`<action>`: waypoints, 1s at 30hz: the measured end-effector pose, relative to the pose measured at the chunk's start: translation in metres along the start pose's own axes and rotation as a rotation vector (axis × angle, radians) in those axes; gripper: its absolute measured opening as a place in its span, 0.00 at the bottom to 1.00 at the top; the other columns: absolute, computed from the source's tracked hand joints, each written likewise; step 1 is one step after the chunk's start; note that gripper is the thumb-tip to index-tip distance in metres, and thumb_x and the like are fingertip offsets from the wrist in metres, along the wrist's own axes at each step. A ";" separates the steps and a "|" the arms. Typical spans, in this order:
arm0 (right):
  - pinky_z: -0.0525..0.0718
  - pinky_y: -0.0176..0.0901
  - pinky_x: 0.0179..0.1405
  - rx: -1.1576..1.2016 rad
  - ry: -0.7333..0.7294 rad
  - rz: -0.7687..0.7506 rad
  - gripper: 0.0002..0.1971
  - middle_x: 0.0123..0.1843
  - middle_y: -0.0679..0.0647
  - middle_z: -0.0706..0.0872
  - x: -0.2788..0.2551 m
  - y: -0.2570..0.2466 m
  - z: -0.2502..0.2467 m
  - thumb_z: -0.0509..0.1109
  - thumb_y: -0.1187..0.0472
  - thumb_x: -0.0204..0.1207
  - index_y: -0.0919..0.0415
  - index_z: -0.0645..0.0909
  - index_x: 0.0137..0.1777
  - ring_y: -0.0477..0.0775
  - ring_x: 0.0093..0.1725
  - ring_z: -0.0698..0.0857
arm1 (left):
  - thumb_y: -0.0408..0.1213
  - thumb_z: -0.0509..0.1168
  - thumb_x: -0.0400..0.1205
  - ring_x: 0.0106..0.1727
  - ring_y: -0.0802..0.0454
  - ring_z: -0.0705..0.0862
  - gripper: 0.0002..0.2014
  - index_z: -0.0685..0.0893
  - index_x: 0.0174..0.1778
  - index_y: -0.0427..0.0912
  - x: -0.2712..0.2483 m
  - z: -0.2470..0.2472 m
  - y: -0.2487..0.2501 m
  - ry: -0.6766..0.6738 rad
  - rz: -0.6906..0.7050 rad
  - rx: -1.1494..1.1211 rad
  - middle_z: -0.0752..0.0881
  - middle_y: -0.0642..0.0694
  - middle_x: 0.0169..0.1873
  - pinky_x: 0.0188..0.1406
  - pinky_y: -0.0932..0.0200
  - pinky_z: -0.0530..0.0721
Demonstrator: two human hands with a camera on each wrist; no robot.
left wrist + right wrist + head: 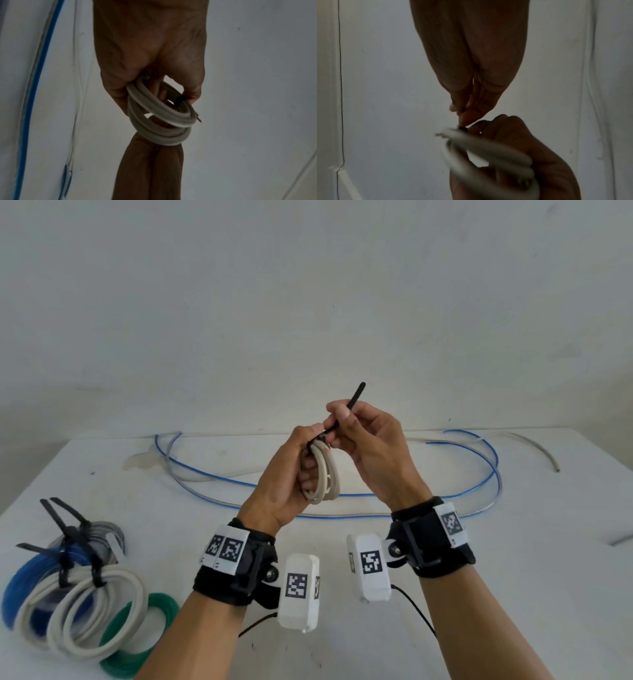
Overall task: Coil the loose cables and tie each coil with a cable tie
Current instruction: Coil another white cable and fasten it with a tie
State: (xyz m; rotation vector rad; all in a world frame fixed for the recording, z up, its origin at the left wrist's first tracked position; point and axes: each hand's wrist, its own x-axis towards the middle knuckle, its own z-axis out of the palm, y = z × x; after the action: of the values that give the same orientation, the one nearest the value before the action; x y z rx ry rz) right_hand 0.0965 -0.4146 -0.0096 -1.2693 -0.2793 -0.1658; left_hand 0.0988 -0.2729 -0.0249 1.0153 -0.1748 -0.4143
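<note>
My left hand (pixel 301 463) grips a small coil of beige cable (pixel 325 474) above the table, fingers curled through its loops. The same coil (pixel 157 116) shows in the left wrist view with a cut end and red core sticking out, and blurred in the right wrist view (pixel 489 152). A black cable tie (pixel 354 397) wraps the top of the coil; my right hand (pixel 346 419) pinches its tail, which points up and away. The tie's head (pixel 179 100) sits by my left thumb.
Loose blue (pixel 239 482) and clear cables (pixel 191 474) lie across the far part of the white table (pixel 513 577). At the near left is a pile of tied coils (pixel 78 594), blue, beige and green, with black tie tails sticking up.
</note>
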 end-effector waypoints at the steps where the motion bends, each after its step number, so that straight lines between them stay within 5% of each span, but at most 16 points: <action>1: 0.85 0.40 0.44 -0.020 0.023 -0.021 0.09 0.42 0.58 0.88 0.000 0.001 -0.001 0.65 0.65 0.88 0.67 0.86 0.58 0.51 0.37 0.84 | 0.53 0.73 0.79 0.30 0.52 0.51 0.11 0.90 0.40 0.49 0.000 0.000 0.000 0.009 0.009 0.035 0.60 0.48 0.33 0.19 0.61 0.52; 4: 0.81 0.40 0.38 -0.148 0.113 -0.087 0.11 0.38 0.55 0.87 0.002 0.004 -0.002 0.65 0.62 0.89 0.66 0.88 0.58 0.50 0.33 0.80 | 0.50 0.70 0.83 0.24 0.56 0.54 0.15 0.90 0.49 0.40 0.002 0.000 -0.002 0.054 0.059 0.202 0.63 0.52 0.25 0.21 0.59 0.51; 9: 0.79 0.36 0.34 -0.201 0.264 -0.162 0.11 0.36 0.55 0.87 0.001 0.003 -0.004 0.66 0.63 0.88 0.70 0.89 0.54 0.49 0.31 0.77 | 0.40 0.67 0.86 0.23 0.57 0.59 0.13 0.85 0.36 0.42 0.002 0.009 -0.008 0.085 0.114 0.271 0.80 0.48 0.28 0.20 0.62 0.55; 16: 0.79 0.40 0.37 -0.100 0.332 -0.139 0.10 0.36 0.53 0.86 0.001 0.008 0.002 0.66 0.63 0.88 0.67 0.89 0.54 0.48 0.32 0.77 | 0.43 0.68 0.86 0.23 0.58 0.58 0.13 0.86 0.36 0.43 0.003 0.011 -0.013 0.117 0.060 0.202 0.64 0.52 0.23 0.17 0.64 0.56; 19: 0.81 0.41 0.38 -0.089 0.343 -0.163 0.11 0.38 0.55 0.87 0.000 0.008 0.002 0.66 0.63 0.88 0.68 0.88 0.55 0.49 0.32 0.78 | 0.49 0.69 0.85 0.26 0.55 0.61 0.14 0.84 0.43 0.41 0.005 0.008 -0.013 0.136 0.041 0.215 0.65 0.49 0.27 0.22 0.62 0.58; 21: 0.84 0.41 0.39 -0.066 0.332 -0.167 0.11 0.40 0.58 0.87 -0.002 0.009 0.007 0.67 0.62 0.88 0.70 0.88 0.55 0.50 0.33 0.81 | 0.55 0.66 0.85 0.28 0.54 0.68 0.17 0.81 0.48 0.42 0.007 0.006 -0.014 0.169 0.022 0.216 0.70 0.47 0.31 0.29 0.59 0.69; 24: 0.88 0.43 0.41 -0.063 0.325 -0.181 0.11 0.39 0.61 0.89 -0.007 0.008 0.017 0.72 0.61 0.84 0.71 0.88 0.51 0.53 0.34 0.86 | 0.59 0.57 0.88 0.39 0.48 0.83 0.25 0.83 0.55 0.38 0.003 0.002 -0.015 0.148 0.016 0.167 0.83 0.42 0.40 0.50 0.46 0.88; 26: 0.89 0.43 0.40 -0.073 0.337 -0.198 0.09 0.37 0.61 0.89 -0.010 0.003 0.023 0.75 0.62 0.81 0.70 0.88 0.47 0.53 0.34 0.88 | 0.62 0.52 0.89 0.52 0.43 0.90 0.31 0.86 0.62 0.37 -0.008 -0.004 -0.008 0.154 0.013 0.233 0.91 0.39 0.50 0.61 0.40 0.88; 30: 0.89 0.41 0.35 -0.094 0.349 -0.178 0.09 0.32 0.59 0.89 -0.014 -0.006 0.035 0.78 0.63 0.79 0.71 0.87 0.44 0.53 0.30 0.87 | 0.48 0.69 0.85 0.53 0.41 0.93 0.20 0.85 0.65 0.36 -0.040 -0.012 0.013 0.114 0.078 0.460 0.93 0.38 0.51 0.55 0.43 0.92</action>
State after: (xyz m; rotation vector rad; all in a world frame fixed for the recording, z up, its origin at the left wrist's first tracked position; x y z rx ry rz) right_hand 0.0775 -0.3828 0.0009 -1.2828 -0.0836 -0.5516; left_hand 0.0698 -0.2407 -0.0181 1.4753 -0.2114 -0.2472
